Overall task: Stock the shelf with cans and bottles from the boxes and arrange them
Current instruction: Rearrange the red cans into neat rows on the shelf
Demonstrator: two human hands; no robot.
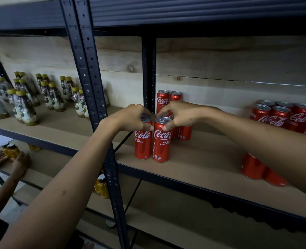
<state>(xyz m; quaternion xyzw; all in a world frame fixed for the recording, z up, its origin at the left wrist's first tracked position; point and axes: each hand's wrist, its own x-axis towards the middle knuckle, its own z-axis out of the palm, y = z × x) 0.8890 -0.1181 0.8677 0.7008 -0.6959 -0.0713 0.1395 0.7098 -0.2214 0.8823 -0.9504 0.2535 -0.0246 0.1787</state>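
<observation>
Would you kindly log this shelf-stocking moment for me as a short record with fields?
left hand: left hand grips the top of the left front can
right hand: right hand grips the top of the right front can
can position: both upright, side by side on the shelf board, near its front edge
behind them: more red cans stand upright
far right: cluster of red cans
left bay: yellow-capped bottles in rows
lower left: another person's hands at small amber bottles
</observation>
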